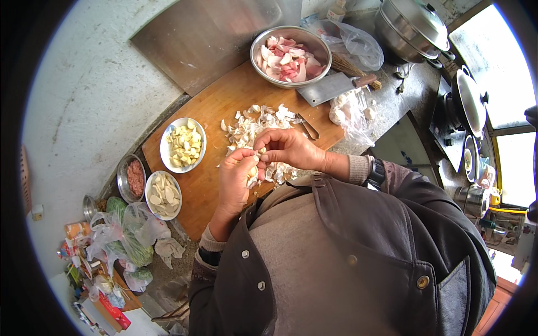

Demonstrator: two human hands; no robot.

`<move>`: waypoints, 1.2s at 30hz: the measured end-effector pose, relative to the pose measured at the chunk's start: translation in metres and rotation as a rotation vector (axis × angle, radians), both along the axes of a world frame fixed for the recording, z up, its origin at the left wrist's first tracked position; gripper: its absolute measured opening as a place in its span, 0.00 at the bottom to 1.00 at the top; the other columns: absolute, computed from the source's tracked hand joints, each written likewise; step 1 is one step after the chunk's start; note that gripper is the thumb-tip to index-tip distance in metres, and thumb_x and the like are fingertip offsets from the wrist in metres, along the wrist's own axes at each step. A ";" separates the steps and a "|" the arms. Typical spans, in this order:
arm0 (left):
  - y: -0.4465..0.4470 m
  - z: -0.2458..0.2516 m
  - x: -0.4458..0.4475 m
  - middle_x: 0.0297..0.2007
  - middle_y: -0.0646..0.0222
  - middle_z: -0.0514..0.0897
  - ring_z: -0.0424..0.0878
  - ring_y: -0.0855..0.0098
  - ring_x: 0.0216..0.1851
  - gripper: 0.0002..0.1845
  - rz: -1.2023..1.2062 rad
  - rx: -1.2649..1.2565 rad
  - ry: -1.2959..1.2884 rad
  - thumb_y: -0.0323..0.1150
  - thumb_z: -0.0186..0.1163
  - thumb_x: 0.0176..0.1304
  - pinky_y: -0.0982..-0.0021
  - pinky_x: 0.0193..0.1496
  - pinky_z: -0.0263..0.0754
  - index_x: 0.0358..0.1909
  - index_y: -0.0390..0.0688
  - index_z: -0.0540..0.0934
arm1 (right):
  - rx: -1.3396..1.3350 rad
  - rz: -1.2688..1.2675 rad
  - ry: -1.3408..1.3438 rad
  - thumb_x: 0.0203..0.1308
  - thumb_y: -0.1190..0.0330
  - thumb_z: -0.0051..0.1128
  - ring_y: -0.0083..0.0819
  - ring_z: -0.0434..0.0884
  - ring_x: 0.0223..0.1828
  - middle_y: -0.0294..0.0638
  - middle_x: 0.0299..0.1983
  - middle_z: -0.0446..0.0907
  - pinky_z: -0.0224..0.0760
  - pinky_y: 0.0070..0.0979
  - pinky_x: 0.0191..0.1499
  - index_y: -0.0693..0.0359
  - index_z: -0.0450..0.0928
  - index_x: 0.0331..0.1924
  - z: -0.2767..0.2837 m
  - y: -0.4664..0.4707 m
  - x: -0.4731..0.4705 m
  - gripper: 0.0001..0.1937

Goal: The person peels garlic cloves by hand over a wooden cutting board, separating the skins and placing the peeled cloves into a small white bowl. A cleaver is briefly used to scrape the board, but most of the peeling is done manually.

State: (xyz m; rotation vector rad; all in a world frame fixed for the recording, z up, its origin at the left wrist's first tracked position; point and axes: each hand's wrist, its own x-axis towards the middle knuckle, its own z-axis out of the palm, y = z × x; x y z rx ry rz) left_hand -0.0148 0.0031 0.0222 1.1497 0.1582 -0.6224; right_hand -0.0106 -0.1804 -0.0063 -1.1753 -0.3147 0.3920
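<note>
Above the wooden cutting board (206,168), my left hand (235,180) holds unpeeled garlic cloves (252,173) against its palm. My right hand (290,147) meets it at the fingertips, pinching a small garlic clove (262,150) between thumb and forefinger. Papery garlic skins (248,128) lie in a heap behind and under both hands. Beyond my right hand rest metal tweezers (309,127). To the left stands a bowl of peeled garlic cloves (190,145), and nearer the edge a bowl of pale slices (164,195).
A cleaver (328,88) lies beside a steel bowl (257,69) of sliced raw meat. A bag of garlic (351,111) sits by the board's right corner. A small metal bowl holds minced meat (135,178). Bagged vegetables (134,243) are at left, a steamer pot (405,38) at back right.
</note>
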 end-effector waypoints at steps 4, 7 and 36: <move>0.007 -0.003 0.001 0.25 0.63 0.80 0.76 0.74 0.20 0.06 -0.025 -0.153 0.025 0.29 0.53 0.60 0.77 0.22 0.70 0.30 0.36 0.75 | 0.143 0.008 0.260 0.64 0.74 0.53 0.21 0.78 0.34 0.35 0.34 0.78 0.75 0.21 0.41 0.65 0.76 0.46 -0.003 -0.005 0.002 0.09; 0.012 -0.004 0.006 0.24 0.62 0.80 0.76 0.74 0.20 0.07 -0.065 -0.228 0.038 0.30 0.52 0.60 0.76 0.22 0.69 0.30 0.37 0.75 | 0.260 -0.069 0.458 0.66 0.74 0.49 0.22 0.78 0.36 0.36 0.35 0.78 0.74 0.22 0.42 0.64 0.75 0.51 -0.007 -0.006 0.005 0.11; 0.001 -0.015 0.000 0.22 0.68 0.78 0.74 0.79 0.17 0.10 -0.071 0.329 -0.099 0.30 0.52 0.66 0.79 0.20 0.68 0.34 0.32 0.76 | -0.441 -0.192 -0.584 0.47 0.84 0.60 0.35 0.78 0.42 0.40 0.35 0.76 0.73 0.27 0.45 0.62 0.79 0.37 0.005 0.003 -0.001 0.12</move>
